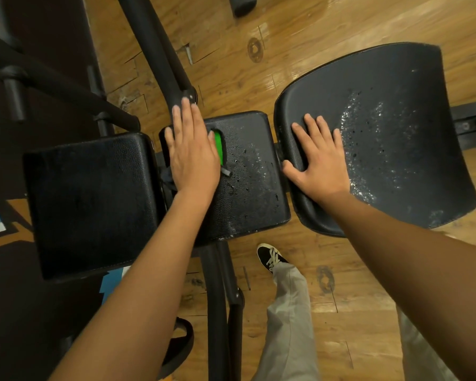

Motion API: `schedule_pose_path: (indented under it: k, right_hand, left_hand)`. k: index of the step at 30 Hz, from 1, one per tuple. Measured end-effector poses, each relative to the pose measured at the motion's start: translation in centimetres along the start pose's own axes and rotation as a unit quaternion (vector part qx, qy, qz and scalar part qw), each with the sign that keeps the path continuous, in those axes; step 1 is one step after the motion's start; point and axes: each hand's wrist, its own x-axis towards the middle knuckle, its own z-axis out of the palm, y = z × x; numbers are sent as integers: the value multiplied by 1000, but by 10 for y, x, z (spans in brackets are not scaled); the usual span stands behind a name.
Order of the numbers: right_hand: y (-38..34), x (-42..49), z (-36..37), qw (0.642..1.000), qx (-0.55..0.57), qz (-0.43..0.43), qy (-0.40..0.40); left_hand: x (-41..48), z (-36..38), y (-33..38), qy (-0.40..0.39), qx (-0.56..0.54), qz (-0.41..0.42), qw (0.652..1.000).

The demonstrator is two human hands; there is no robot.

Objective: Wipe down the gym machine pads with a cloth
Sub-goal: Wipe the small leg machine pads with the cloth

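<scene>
Three black pads of a gym bench lie in a row. My left hand [190,149] presses flat, fingers straight, on a dark cloth with a green patch [219,145] at the left edge of the middle pad [248,182]. Most of the cloth is hidden under the palm. My right hand [318,163] rests flat with spread fingers on the left part of the curved seat pad [390,133]. Droplets glisten on the middle pad and the seat pad. The left pad [91,204] looks dry and dark.
Black frame tubes [160,50] run up from the bench and another tube [217,312] runs down toward me. My shoe [271,257] and grey trouser leg stand on the wooden floor below the pads. A dark mat [39,37] lies at the left.
</scene>
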Motion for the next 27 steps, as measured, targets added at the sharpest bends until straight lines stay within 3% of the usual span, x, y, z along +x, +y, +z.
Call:
schedule_pose_path:
  k: [4,12,21,27]
  right_hand:
    - [0,1,0,1000,-5,1,-3]
    - [0,1,-3,1000,4,2,-10]
    - [-1,1,-2,1000,4,0,2]
    - [0,0,-2,1000,-1,-2,-7]
  left_hand:
    - [13,0,5,-1,-7,13,1000]
    - [-65,-1,-10,-19,13,-8,1000]
    - [18,3,9,7,5,-7,1000]
    - [-79,8,3,-16,3,-5,1000]
